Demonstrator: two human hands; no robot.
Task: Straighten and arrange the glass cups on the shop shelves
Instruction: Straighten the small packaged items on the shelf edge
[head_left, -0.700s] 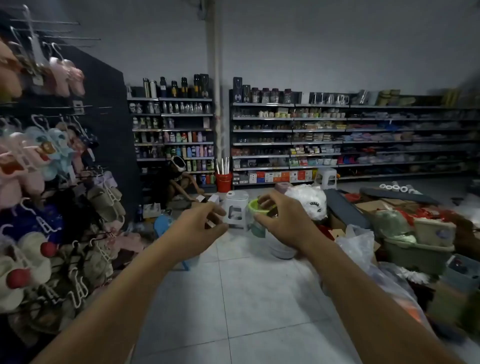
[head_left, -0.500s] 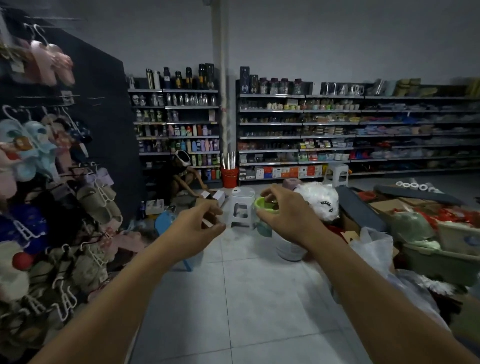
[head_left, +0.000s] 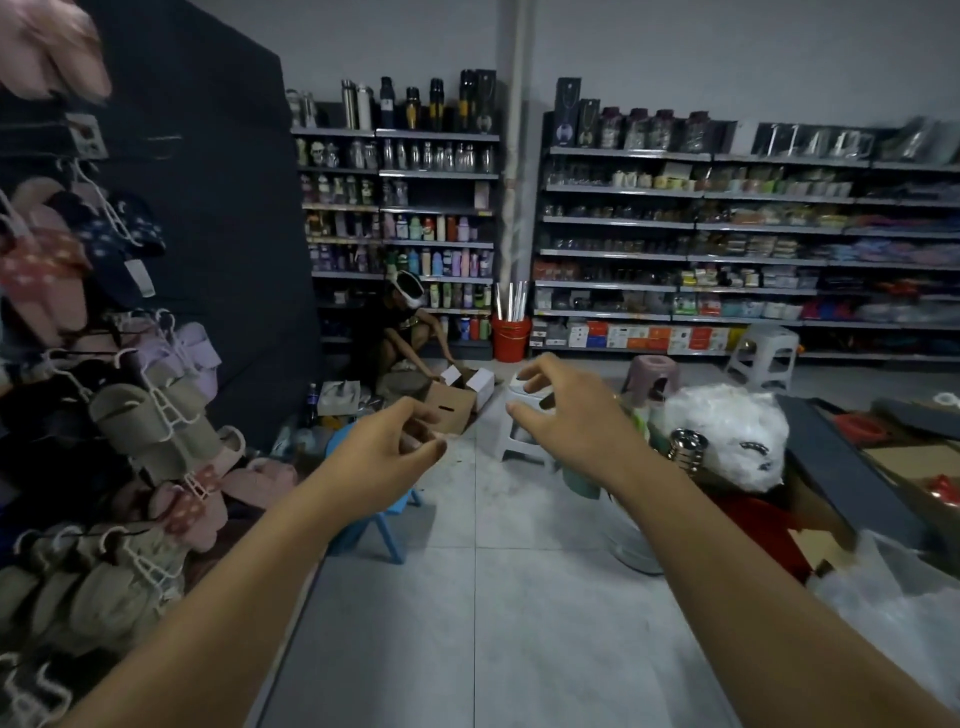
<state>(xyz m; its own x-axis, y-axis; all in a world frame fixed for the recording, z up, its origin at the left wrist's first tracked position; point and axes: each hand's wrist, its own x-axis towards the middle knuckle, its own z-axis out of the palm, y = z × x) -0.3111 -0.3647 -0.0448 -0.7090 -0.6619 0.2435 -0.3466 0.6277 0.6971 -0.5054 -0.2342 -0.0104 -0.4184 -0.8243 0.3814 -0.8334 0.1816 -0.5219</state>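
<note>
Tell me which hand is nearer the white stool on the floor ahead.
Right. The right hand hovers over the white stool, its fingers overlapping the seat in view. The left hand is off to the stool's left, above a blue chair.

At two o'clock the far shelves (head_left: 618, 223) carry wares too small for us to tell cups from jars. At ten o'clock a pink blur (head_left: 47, 47) is cut by the edge. Our right forearm (head_left: 675, 519) hides most of a pale green thing (head_left: 576, 480). Whether our left hand (head_left: 384, 457) pinches anything, we cannot tell.
</note>
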